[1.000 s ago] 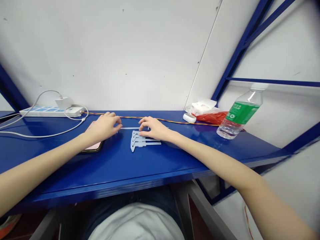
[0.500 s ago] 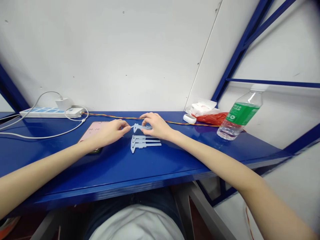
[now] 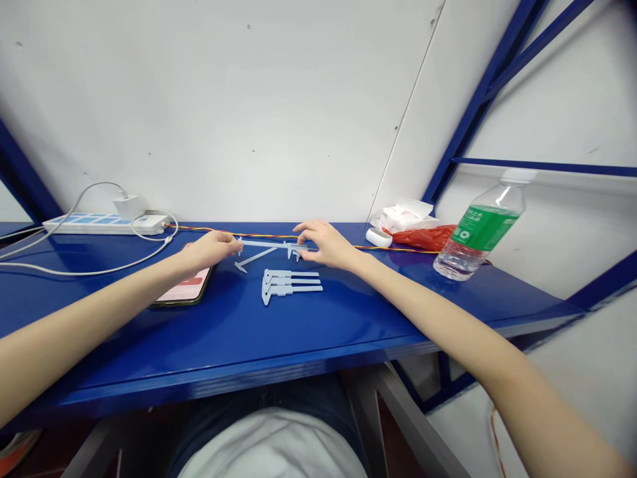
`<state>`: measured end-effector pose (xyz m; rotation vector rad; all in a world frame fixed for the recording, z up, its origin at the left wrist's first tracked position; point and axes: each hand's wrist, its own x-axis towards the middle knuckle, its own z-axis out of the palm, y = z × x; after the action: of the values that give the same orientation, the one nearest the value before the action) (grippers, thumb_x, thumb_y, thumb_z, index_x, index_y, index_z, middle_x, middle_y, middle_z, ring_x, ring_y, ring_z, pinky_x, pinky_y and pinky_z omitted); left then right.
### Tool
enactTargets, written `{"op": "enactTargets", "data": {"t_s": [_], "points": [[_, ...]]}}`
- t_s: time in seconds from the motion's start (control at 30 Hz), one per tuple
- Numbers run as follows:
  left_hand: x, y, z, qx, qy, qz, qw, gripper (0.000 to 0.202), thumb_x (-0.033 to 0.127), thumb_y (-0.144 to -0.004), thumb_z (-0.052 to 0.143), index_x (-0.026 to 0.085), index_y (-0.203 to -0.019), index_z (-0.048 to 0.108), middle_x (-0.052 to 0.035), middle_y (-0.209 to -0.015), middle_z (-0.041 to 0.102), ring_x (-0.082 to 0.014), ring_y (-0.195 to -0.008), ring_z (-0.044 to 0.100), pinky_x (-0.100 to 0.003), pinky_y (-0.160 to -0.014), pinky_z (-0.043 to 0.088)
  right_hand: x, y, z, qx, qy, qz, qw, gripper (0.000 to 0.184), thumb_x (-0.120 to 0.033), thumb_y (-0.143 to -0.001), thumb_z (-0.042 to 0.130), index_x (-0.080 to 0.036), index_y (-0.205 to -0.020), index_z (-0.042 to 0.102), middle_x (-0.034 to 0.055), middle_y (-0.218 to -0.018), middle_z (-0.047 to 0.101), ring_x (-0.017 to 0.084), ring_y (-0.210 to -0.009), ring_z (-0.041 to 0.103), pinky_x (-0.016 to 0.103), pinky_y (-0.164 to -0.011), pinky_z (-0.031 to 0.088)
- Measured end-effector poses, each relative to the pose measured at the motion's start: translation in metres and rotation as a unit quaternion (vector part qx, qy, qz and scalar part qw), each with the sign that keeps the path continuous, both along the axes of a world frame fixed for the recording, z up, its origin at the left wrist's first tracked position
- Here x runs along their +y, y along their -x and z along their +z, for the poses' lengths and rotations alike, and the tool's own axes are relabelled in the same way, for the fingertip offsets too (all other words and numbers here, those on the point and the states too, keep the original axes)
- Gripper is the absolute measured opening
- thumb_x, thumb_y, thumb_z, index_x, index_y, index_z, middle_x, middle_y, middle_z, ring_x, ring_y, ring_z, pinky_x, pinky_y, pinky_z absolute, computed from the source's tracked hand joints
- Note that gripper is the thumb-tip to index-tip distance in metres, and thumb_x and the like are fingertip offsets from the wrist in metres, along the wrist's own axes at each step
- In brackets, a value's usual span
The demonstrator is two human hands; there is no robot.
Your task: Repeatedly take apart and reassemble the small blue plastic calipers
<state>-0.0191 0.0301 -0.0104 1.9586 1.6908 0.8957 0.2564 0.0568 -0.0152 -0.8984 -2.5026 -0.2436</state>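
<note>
A: Quick one, what's changed?
B: Half a second back the hands sit close together, around a caliper head; now they're spread, with a pale caliper bar (image 3: 263, 243) running between them, just behind the stack of three calipers (image 3: 279, 282)
A: Hands?
B: Left hand (image 3: 219, 247) pinches the bar's near-side end, behind and left of the stack. Right hand (image 3: 328, 245) curls round the other end, behind and right of the stack, thumb by the jaws; can't tell if it actually grips
A: Meaning?
B: My read: the parts are being drawn out or lined up along the bar, while the stack goes untouched
A: Anything loose?
B: A T-headed strip (image 3: 257, 257), slanting behind and left of the stack, now in plain view, in neither hand
A: Containers?
B: Capped bottle (image 3: 480, 226), well right of the stack, seems to hold clear liquid, level unclear. Red bag (image 3: 423, 236), behind and right of the stack, contents hidden. Clear wrapper (image 3: 405, 216), just behind that bag, has something white inside, maybe tissues. White oval case (image 3: 379, 237), also behind and right of the stack, inside not visible
</note>
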Motion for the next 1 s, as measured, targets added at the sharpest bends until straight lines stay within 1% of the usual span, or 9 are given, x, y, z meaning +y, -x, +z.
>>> {"op": "enactTargets", "data": {"t_s": [0.1, 0.17, 0.33, 0.47, 0.57, 0.7, 0.83, 0.9, 1.0], "points": [[0.007, 0.008, -0.002, 0.068, 0.02, -0.001, 0.997, 0.033, 0.052, -0.067, 0.055, 0.021, -0.06, 0.063, -0.0023, -0.061, 0.063, -0.0198, -0.066, 0.058, -0.03, -0.062, 0.043, 0.007, -0.009, -0.001, -0.041, 0.043, -0.036, 0.998, 0.009, -0.027, -0.08, 0.062, -0.018, -0.084, 0.062, 0.0105, -0.12, 0.06, 0.025, -0.112, 0.054, 0.043, -0.096, 0.04], [0.008, 0.01, -0.003, 0.13, 0.009, 0.007, 0.991, 0.035, 0.053, -0.069, 0.053, 0.021, -0.059, 0.062, -0.003, -0.062, 0.064, -0.0209, -0.066, 0.059, -0.031, -0.062, 0.043, 0.006, -0.008, -0.002, -0.054, 0.059, -0.045, 0.996, 0.014, -0.03, -0.082, 0.061, -0.018, -0.087, 0.064, 0.0115, -0.121, 0.059, 0.027, -0.112, 0.053, 0.045, -0.095, 0.04], [0.0, 0.003, -0.005, 0.264, -0.107, -0.026, 0.958, 0.032, 0.046, -0.078, 0.044, 0.02, -0.066, 0.058, -0.0078, -0.081, 0.068, -0.0241, -0.081, 0.06, -0.033, -0.072, 0.044, -0.015, 0.013, -0.003, -0.008, 0.099, 0.009, 0.995, 0.022, -0.039, -0.085, 0.058, -0.019, -0.093, 0.064, 0.0098, -0.122, 0.058, 0.025, -0.114, 0.051, 0.043, -0.097, 0.04], [-0.013, -0.008, -0.005, 0.29, -0.107, -0.079, 0.948, 0.03, 0.043, -0.082, 0.04, 0.022, -0.08, 0.061, -0.0056, -0.086, 0.066, -0.0233, -0.091, 0.058, -0.033, -0.078, 0.044, -0.032, 0.032, -0.004, 0.001, 0.144, 0.049, 0.988, 0.018, -0.036, -0.082, 0.064, -0.019, -0.087, 0.067, 0.0089, -0.123, 0.058, 0.023, -0.117, 0.05, 0.04, -0.1, 0.038], [-0.017, -0.014, -0.009, 0.317, -0.105, -0.104, 0.937, 0.026, 0.04, -0.082, 0.042, 0.022, -0.086, 0.06, -0.0055, -0.09, 0.065, -0.0238, -0.096, 0.056, -0.033, -0.08, 0.044, -0.032, 0.034, -0.004, 0.01, 0.162, 0.021, 0.987, 0.014, -0.032, -0.082, 0.064, -0.019, -0.081, 0.068, 0.0086, -0.12, 0.059, 0.023, -0.115, 0.052, 0.04, -0.1, 0.039], [-0.01, -0.011, -0.014, 0.361, -0.128, -0.099, 0.918, 0.023, 0.033, -0.081, 0.043, 0.02, -0.09, 0.059, -0.0077, -0.094, 0.064, -0.026, -0.1, 0.054, -0.036, -0.084, 0.044, -0.026, 0.028, -0.002, -0.006, 0.172, -0.032, 0.985, 0.013, -0.032, -0.081, 0.064, -0.02, -0.079, 0.069, 0.0097, -0.122, 0.058, 0.024, -0.113, 0.053, 0.042, -0.098, 0.04], [-0.006, -0.006, -0.013, 0.349, -0.144, -0.078, 0.922, 0.023, 0.033, -0.081, 0.042, 0.02, -0.085, 0.061, -0.0101, -0.096, 0.064, -0.0285, -0.101, 0.054, -0.038, -0.084, 0.043, -0.026, 0.026, -0.001, -0.029, 0.145, -0.032, 0.988, 0.008, -0.025, -0.078, 0.063, -0.019, -0.073, 0.066, 0.0094, -0.125, 0.058, 0.026, -0.113, 0.053, 0.045, -0.097, 0.039], [-0.009, -0.009, -0.01, 0.307, -0.132, -0.087, 0.939, 0.026, 0.037, -0.082, 0.041, 0.02, -0.082, 0.06, -0.0092, -0.094, 0.064, -0.0271, -0.098, 0.055, -0.036, -0.083, 0.043, -0.028, 0.029, -0.001, -0.013, 0.107, -0.026, 0.994, 0.003, -0.021, -0.075, 0.064, -0.019, -0.074, 0.064, 0.009, -0.124, 0.059, 0.026, -0.113, 0.053, 0.045, -0.096, 0.039], [-0.022, -0.021, -0.003, 0.204, -0.07, -0.122, 0.969, 0.034, 0.049, -0.083, 0.038, 0.021, -0.081, 0.058, -0.0045, -0.085, 0.063, -0.0214, -0.082, 0.057, -0.031, -0.074, 0.042, -0.033, 0.034, -0.001, 0.037, 0.03, -0.003, 0.999, 0.004, -0.021, -0.074, 0.063, -0.019, -0.077, 0.061, 0.0086, -0.12, 0.061, 0.024, -0.112, 0.054, 0.043, -0.097, 0.037]]}}
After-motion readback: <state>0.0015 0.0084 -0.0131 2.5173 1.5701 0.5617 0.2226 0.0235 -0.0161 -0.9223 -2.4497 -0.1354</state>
